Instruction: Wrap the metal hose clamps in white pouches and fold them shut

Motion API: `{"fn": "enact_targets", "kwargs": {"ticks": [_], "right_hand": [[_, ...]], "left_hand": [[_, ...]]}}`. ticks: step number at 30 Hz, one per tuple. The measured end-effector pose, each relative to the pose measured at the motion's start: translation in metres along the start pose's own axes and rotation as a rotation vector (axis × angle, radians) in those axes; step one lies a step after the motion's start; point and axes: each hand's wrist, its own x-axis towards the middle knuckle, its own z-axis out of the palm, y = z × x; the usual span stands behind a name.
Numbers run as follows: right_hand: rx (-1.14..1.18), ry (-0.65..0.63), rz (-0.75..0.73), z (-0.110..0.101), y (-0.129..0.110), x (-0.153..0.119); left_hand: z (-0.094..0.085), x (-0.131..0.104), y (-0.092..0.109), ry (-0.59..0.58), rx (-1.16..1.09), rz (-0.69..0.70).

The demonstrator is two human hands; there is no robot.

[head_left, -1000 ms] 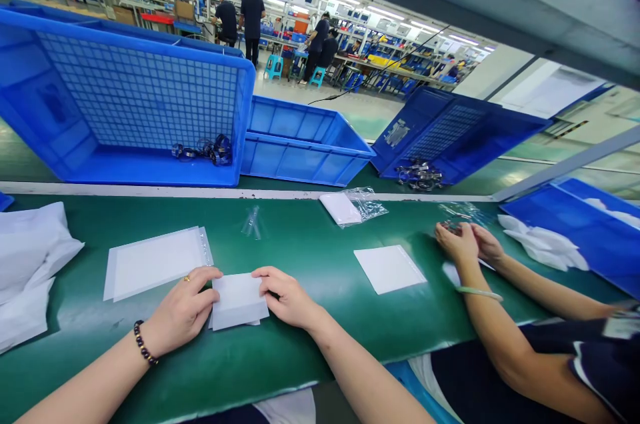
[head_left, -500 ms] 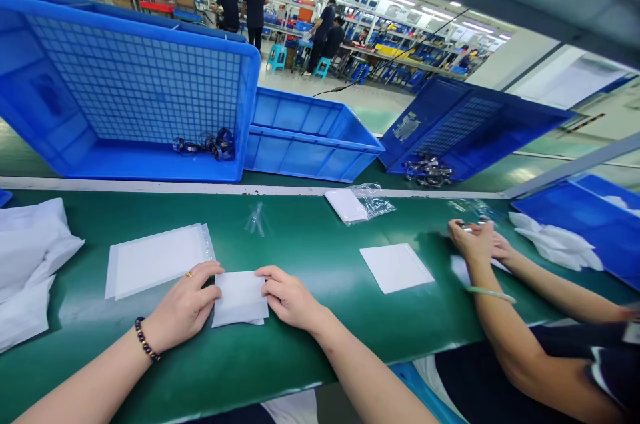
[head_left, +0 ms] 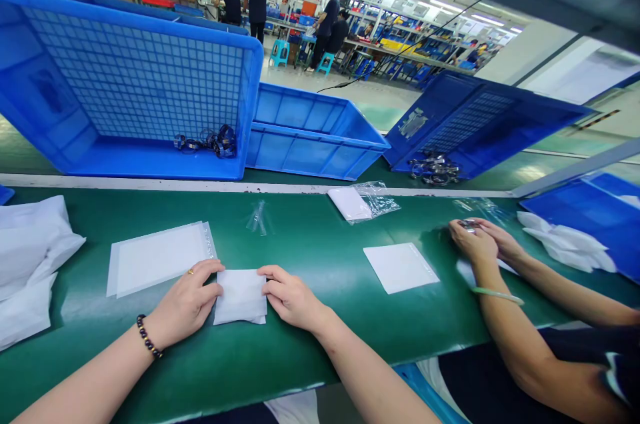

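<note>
White packet: one, on the green work surface, between your hands. Left hand: fingers pinching its left edge. Right hand: fingers pinching its right edge. Flat white sleeves: beyond your left hand.

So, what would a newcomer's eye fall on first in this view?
Probably the big blue crate tipped on its side at upper left, with a dark tangle of parts inside. Next, the small white packet between the left hand and right hand, low in the centre on the green work surface.
</note>
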Motion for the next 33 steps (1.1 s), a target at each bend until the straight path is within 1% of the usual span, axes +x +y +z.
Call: {"fn": "enact_targets", "kwargs": {"ticks": [4, 6, 8, 10, 11, 13, 15, 17, 20, 22, 24, 26, 28, 31, 33], "right_hand": [[-0.003, -0.011, 0.014, 0.000, 0.000, 0.000], [-0.012, -0.017, 0.018, -0.001, -0.001, 0.000], [-0.023, -0.020, 0.017, -0.001, -0.001, 0.000], [-0.034, -0.021, 0.013, -0.001, -0.001, 0.000], [-0.039, -0.020, 0.009, -0.001, -0.001, 0.000], [-0.046, -0.020, 0.002, -0.001, -0.001, 0.000], [-0.051, -0.018, -0.004, 0.000, 0.000, -0.001], [-0.056, -0.011, -0.015, 0.000, 0.000, -0.001], [-0.065, -0.004, -0.038, -0.002, 0.000, -0.001], [-0.054, 0.005, -0.040, -0.004, -0.001, -0.001], [-0.025, 0.029, -0.026, -0.007, -0.003, -0.001], [0.010, 0.059, -0.006, -0.011, -0.005, 0.001], [0.039, 0.073, 0.016, -0.015, -0.007, 0.002], [0.063, 0.046, 0.049, -0.018, -0.009, 0.004], [0.063, 0.010, 0.074, -0.017, -0.009, 0.005]], "left_hand": [[0.001, 0.000, -0.002, -0.029, 0.004, 0.001], [-0.003, 0.001, 0.001, -0.027, 0.015, 0.001], [-0.010, 0.002, 0.010, -0.002, 0.025, -0.013], [-0.019, 0.002, 0.023, 0.003, 0.005, -0.025], [-0.023, 0.002, 0.030, -0.016, -0.022, -0.024], [-0.028, 0.000, 0.042, -0.095, -0.096, -0.014], [-0.026, -0.002, 0.049, -0.163, -0.154, -0.022], [-0.019, -0.004, 0.048, -0.172, -0.169, -0.074], [-0.008, -0.007, 0.039, -0.128, -0.114, -0.184], [-0.005, -0.008, 0.032, -0.100, -0.060, -0.242], [-0.006, -0.007, 0.027, -0.063, -0.030, -0.275], [-0.008, -0.007, 0.026, -0.020, -0.055, -0.287], [-0.011, -0.006, 0.027, -0.004, -0.134, -0.275], [-0.012, -0.006, 0.030, -0.043, -0.267, -0.229], [-0.010, -0.006, 0.030, -0.085, -0.306, -0.216]]}}
